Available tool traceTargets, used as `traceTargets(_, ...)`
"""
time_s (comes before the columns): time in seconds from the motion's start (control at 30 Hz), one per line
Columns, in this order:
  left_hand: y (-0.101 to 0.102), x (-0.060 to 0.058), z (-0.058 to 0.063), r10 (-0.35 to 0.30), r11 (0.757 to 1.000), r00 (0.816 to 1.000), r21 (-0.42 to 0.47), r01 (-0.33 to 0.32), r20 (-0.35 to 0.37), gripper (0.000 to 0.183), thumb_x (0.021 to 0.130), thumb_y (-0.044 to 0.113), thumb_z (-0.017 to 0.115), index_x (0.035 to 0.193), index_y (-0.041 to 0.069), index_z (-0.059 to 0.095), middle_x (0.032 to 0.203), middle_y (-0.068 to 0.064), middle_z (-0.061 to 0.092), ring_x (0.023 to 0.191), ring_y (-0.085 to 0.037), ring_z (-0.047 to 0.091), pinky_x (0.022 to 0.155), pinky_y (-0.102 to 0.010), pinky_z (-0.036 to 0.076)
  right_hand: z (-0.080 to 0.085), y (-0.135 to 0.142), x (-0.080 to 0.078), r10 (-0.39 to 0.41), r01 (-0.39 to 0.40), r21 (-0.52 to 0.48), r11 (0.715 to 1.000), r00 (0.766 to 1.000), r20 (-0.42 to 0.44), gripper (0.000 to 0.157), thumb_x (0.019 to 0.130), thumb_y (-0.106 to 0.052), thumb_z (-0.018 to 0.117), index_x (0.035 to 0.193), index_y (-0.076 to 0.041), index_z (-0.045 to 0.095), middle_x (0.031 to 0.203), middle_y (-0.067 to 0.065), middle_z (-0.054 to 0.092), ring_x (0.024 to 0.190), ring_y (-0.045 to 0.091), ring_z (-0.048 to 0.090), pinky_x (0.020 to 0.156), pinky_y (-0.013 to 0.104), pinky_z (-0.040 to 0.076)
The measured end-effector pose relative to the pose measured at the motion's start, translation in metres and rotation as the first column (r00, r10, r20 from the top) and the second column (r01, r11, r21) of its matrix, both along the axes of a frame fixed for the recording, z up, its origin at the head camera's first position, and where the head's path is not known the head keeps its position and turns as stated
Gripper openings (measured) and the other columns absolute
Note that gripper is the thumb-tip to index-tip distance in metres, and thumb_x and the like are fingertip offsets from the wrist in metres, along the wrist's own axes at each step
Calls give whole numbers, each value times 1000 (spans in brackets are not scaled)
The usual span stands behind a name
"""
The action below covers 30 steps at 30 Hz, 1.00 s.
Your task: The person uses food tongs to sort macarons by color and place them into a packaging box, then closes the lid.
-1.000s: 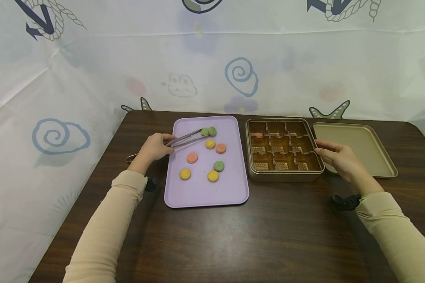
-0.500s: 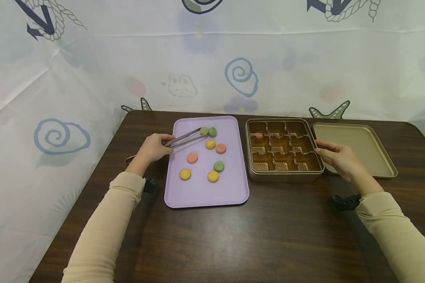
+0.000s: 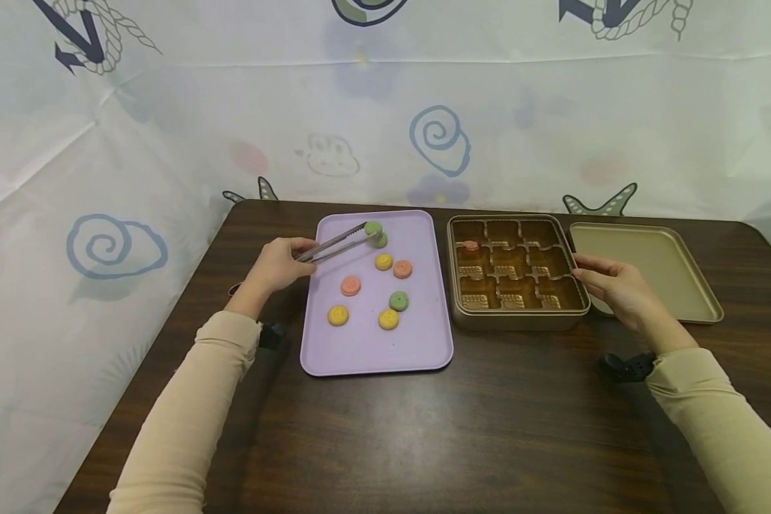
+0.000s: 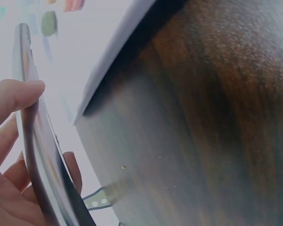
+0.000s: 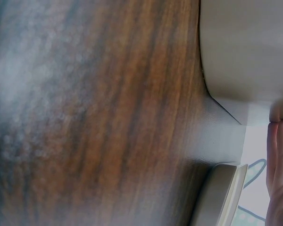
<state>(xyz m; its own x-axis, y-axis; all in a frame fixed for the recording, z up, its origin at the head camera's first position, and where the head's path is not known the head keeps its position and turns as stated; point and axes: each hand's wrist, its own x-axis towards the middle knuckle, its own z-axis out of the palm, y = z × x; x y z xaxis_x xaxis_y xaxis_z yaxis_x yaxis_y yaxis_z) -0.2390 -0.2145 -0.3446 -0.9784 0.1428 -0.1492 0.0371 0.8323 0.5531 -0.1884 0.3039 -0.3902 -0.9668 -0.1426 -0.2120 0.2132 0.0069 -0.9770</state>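
Dark worktop (image 3: 424,442): the left wrist view shows the left hand (image 3: 276,265) with fingers curled round metal tongs (image 4: 41,150); only the head view shows a round green piece (image 3: 373,228) between their tips, over the lilac tray (image 3: 373,353); the right hand (image 3: 620,287), fingers nearly straight, touches the tin (image 5: 250,52)

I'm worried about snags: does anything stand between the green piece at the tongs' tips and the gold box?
A second green piece sits close beside the first green piece; beyond, only the purple tray's right rim and the gold box's left wall visibly cross the way.
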Motion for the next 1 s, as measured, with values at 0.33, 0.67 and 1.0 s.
traceTargets(0.33,5,0,12,-18,999,999,35,19,-28,47,87,13,62,133,4,54,125,-23,60,108,-32,57,92,-45,46,3,-1,-2,14,-15,26,1000,1000,11,55,95,-14,56,146,-8,35,148,6,36,93,-17,57,84,5,46)
traceTargets(0.67,25,2,18,-52,995,998,84,54,-35,46,86,12,63,131,6,57,123,-20,61,101,-28,57,81,-33,46,2,-2,-3,13,-15,63,998,1000,28,73,94,-18,59,150,3,19,160,17,7,92,-20,54,83,3,45)
traceTargets(1.0,53,7,17,-146,984,989,98,147,-16,45,84,10,65,128,9,61,122,-15,64,99,-25,59,74,-26,42,2,-3,-2,11,-12,51,999,999,34,67,94,-18,58,150,-3,25,159,18,5,91,-20,55,84,4,45)
